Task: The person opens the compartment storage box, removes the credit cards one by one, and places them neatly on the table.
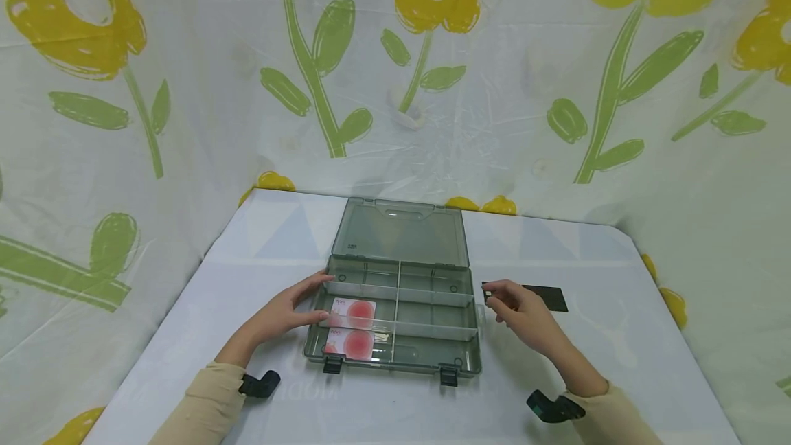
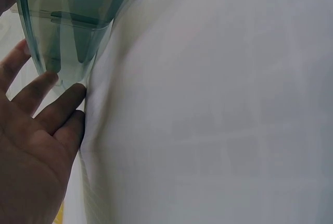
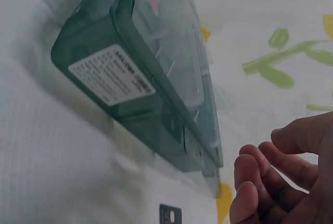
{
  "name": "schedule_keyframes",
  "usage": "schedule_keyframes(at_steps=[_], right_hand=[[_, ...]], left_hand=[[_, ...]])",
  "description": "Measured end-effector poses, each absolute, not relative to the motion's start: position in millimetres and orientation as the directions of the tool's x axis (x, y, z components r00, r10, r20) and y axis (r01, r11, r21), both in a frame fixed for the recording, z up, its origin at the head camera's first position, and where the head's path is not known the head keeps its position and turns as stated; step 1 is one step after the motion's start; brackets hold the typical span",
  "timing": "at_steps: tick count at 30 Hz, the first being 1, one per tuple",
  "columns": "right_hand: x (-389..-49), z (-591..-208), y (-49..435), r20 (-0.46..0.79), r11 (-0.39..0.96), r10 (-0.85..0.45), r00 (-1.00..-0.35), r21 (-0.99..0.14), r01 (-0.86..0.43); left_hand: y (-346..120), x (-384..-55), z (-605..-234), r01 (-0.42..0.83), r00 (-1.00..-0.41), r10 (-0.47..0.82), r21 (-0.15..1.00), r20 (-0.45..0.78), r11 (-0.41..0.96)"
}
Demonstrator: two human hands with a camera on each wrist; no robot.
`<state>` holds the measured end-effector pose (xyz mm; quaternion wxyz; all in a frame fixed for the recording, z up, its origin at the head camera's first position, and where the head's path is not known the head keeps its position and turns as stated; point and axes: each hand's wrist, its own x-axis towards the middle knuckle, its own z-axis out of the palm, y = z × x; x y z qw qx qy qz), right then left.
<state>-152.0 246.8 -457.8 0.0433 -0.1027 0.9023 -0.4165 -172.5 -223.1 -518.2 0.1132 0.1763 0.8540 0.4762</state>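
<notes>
A grey-green see-through compartment box [image 1: 432, 356] lies on the table with its lid [image 1: 402, 232] swung back. Long clear dividers [image 1: 435, 330] run across it. Two pink-and-white cards, each with a red circle, sit in its left compartments: an upper card [image 1: 355, 309] and a lower card [image 1: 349, 343]. My left hand [image 1: 284, 311] rests at the box's left side, its spread fingers touching the wall and rim. Just beyond the right side, my right hand [image 1: 522, 314] hovers with loosely bent fingers and nothing between them. Partly behind it lies a flat black rectangular piece [image 1: 550, 297].
A pale printed cloth covers the table [image 1: 278, 225]. Flower-patterned sheets [image 1: 494, 122] hang close behind and at both sides. The box's two front latches, a left latch [image 1: 332, 364] and a right latch [image 1: 448, 376], hang down open. A white label [image 3: 112, 74] is on the box's side wall.
</notes>
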Motion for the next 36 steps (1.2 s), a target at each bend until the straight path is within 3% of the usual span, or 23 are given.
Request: schedule_keyframes(at_steps=[36], right_hand=[[-170,-454,159,0.027,0.504,-0.479,-0.877,-0.810,-0.300]], left_hand=[[-224,-174,-521,0.206,-0.910,0.414,0.854,-0.013,0.478]])
